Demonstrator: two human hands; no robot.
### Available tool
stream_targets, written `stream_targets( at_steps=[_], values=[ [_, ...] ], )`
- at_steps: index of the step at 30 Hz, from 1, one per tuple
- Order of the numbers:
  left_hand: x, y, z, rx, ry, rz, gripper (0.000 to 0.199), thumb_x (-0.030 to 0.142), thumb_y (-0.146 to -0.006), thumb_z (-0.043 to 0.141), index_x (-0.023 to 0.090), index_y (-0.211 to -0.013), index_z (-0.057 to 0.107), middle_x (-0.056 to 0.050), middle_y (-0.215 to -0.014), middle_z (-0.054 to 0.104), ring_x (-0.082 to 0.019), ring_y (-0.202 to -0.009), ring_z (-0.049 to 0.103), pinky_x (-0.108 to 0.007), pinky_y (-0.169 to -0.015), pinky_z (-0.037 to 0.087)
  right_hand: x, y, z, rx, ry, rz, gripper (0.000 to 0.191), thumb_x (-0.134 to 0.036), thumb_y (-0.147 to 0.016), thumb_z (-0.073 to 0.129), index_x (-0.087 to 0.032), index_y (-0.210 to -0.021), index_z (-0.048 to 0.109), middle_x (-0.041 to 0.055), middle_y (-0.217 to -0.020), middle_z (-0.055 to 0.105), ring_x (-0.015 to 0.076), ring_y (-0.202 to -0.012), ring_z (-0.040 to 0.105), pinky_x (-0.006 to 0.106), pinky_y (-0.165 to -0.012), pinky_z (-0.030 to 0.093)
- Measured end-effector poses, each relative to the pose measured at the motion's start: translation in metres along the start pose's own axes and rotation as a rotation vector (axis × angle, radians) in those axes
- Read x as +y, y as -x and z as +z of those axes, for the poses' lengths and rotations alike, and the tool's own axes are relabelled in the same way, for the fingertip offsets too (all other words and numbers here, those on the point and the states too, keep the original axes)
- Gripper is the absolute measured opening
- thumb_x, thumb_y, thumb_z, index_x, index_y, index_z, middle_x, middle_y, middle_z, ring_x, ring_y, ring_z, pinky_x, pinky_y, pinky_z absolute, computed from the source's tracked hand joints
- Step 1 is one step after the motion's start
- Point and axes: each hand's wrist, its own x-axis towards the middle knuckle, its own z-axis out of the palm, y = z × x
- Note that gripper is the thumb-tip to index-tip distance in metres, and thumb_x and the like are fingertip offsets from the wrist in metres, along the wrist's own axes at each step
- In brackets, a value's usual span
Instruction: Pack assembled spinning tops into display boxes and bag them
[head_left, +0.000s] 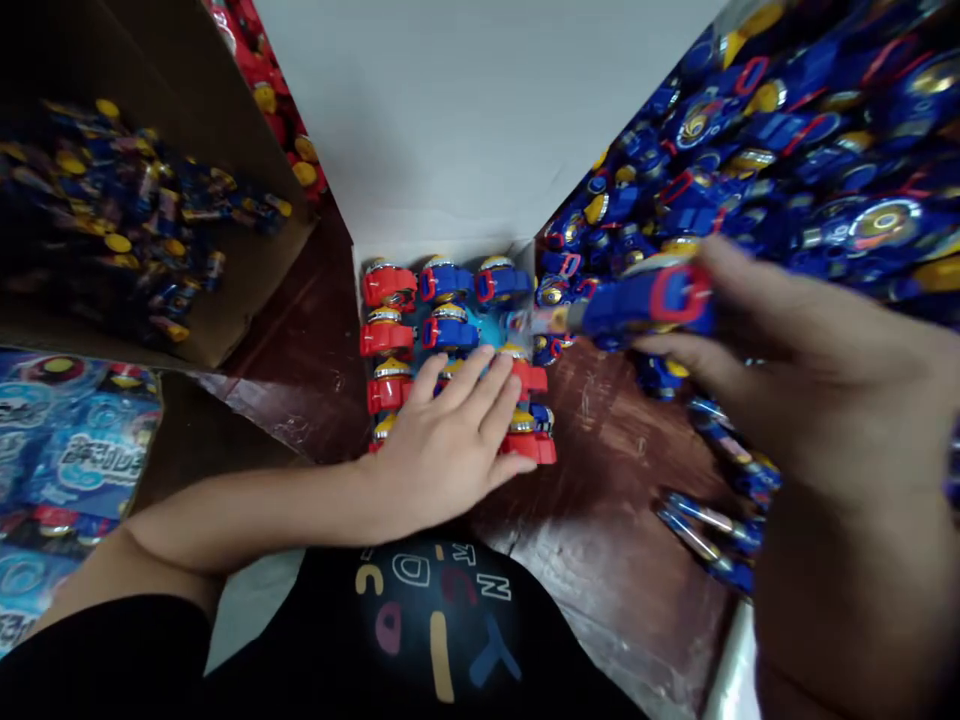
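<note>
Rows of red and blue toy watches stand in a white box (358,300) with a raised white lid (442,110). My left hand (454,440) lies with spread fingers over the lower rows, touching the watches beneath it. To the right of the box, my right hand (795,370) pinches a blue toy watch (645,300) with a red buckle between thumb and fingers. This watch is blurred, and its clear end points left toward a gap in the second row. A red watch (386,332) and a blue watch (450,328) show in that row.
Blue watches (810,130) are heaped at the upper right. A cardboard box (225,250) of small candy-like tubes (165,210) stands at the left, with printed blue packs (82,450) below it. Several shiny tubes (697,530) lie on the dark red table (600,480). Red watches show behind the cardboard.
</note>
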Motion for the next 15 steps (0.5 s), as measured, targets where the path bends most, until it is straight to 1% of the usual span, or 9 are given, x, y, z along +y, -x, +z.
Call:
stream_targets(
  at_steps=[1, 2, 4, 6, 8, 10, 12, 13, 15],
  values=[
    [0.005, 0.004, 0.000, -0.008, -0.001, 0.028, 0.062, 0.058, -0.117, 0.051, 0.010, -0.151, 0.068, -0.013, -0.165, 0.062, -0.036, -0.158, 0.053, -0.059, -0.123, 0.047, -0.003, -0.002, 0.005, -0.031, 0.048, -0.072, 0.078, -0.042, -0.094, 0.089, -0.040, -0.166, 0.059, 0.0057, -0.128, 0.083, 0.0239, -0.104, 0.084, 0.035, -0.087, 0.071],
    [0.009, 0.007, 0.000, -0.007, -0.002, 0.042, 0.062, 0.059, -0.117, 0.050, 0.011, -0.151, 0.068, -0.011, -0.165, 0.062, -0.034, -0.158, 0.054, -0.058, -0.122, 0.048, -0.007, -0.004, 0.011, -0.064, 0.056, -0.132, 0.074, -0.038, -0.096, 0.087, -0.037, -0.165, 0.060, 0.0061, -0.124, 0.084, 0.0221, -0.099, 0.084, 0.031, -0.079, 0.070],
    [0.013, 0.009, 0.000, -0.005, -0.008, 0.047, 0.063, 0.060, -0.116, 0.051, 0.010, -0.151, 0.068, -0.012, -0.165, 0.062, -0.032, -0.157, 0.054, -0.057, -0.121, 0.048, -0.015, -0.009, 0.024, -0.159, 0.017, -0.202, 0.060, -0.029, -0.104, 0.077, -0.029, -0.162, 0.063, 0.0096, -0.129, 0.082, 0.0222, -0.102, 0.084, 0.029, -0.075, 0.069],
    [0.014, 0.009, 0.000, -0.025, -0.012, 0.035, 0.065, 0.061, -0.115, 0.054, 0.010, -0.152, 0.067, -0.014, -0.167, 0.059, -0.031, -0.155, 0.057, -0.056, -0.119, 0.049, -0.019, -0.009, 0.037, -0.239, -0.001, -0.238, 0.051, -0.025, -0.110, 0.066, -0.024, -0.161, 0.063, 0.0141, -0.140, 0.079, 0.0267, -0.111, 0.084, 0.033, -0.074, 0.071],
    [0.013, 0.009, 0.001, -0.053, -0.007, 0.030, 0.066, 0.062, -0.114, 0.056, 0.010, -0.155, 0.065, -0.015, -0.169, 0.056, -0.032, -0.152, 0.059, -0.055, -0.116, 0.051, -0.018, -0.005, 0.047, -0.256, -0.016, -0.268, 0.059, -0.024, -0.111, 0.064, -0.028, -0.169, 0.054, 0.0148, -0.149, 0.074, 0.0304, -0.116, 0.084, 0.035, -0.072, 0.071],
    [0.012, 0.008, 0.001, -0.066, -0.002, 0.040, 0.068, 0.062, -0.113, 0.058, 0.009, -0.155, 0.064, -0.016, -0.171, 0.054, -0.032, -0.151, 0.060, -0.054, -0.115, 0.051, -0.013, 0.004, 0.054, -0.221, -0.045, -0.283, 0.077, -0.022, -0.108, 0.069, -0.037, -0.178, 0.039, 0.0124, -0.156, 0.070, 0.0317, -0.116, 0.084, 0.036, -0.071, 0.072],
    [0.011, 0.008, 0.001, -0.066, -0.002, 0.043, 0.068, 0.062, -0.112, 0.060, 0.009, -0.155, 0.065, -0.016, -0.171, 0.054, -0.032, -0.150, 0.061, -0.054, -0.115, 0.052, -0.008, 0.014, 0.058, -0.182, -0.070, -0.282, 0.091, -0.019, -0.105, 0.074, -0.040, -0.180, 0.029, 0.0113, -0.159, 0.067, 0.0324, -0.115, 0.084, 0.038, -0.076, 0.073],
    [0.011, 0.008, 0.001, -0.066, -0.003, 0.041, 0.068, 0.062, -0.112, 0.060, 0.009, -0.154, 0.065, -0.016, -0.170, 0.054, -0.032, -0.149, 0.061, -0.054, -0.114, 0.052, -0.006, 0.018, 0.058, -0.169, -0.074, -0.276, 0.093, -0.018, -0.104, 0.076, -0.040, -0.181, 0.028, 0.0113, -0.160, 0.067, 0.0327, -0.116, 0.084, 0.040, -0.079, 0.074],
    [0.012, 0.008, 0.001, -0.064, -0.003, 0.037, 0.066, 0.061, -0.113, 0.059, 0.009, -0.153, 0.066, -0.016, -0.170, 0.055, -0.031, -0.148, 0.062, -0.054, -0.114, 0.053, -0.005, 0.021, 0.055, -0.156, -0.085, -0.270, 0.094, -0.018, -0.102, 0.079, -0.039, -0.180, 0.032, 0.0115, -0.159, 0.067, 0.0327, -0.116, 0.084, 0.041, -0.084, 0.075]
  ],
)
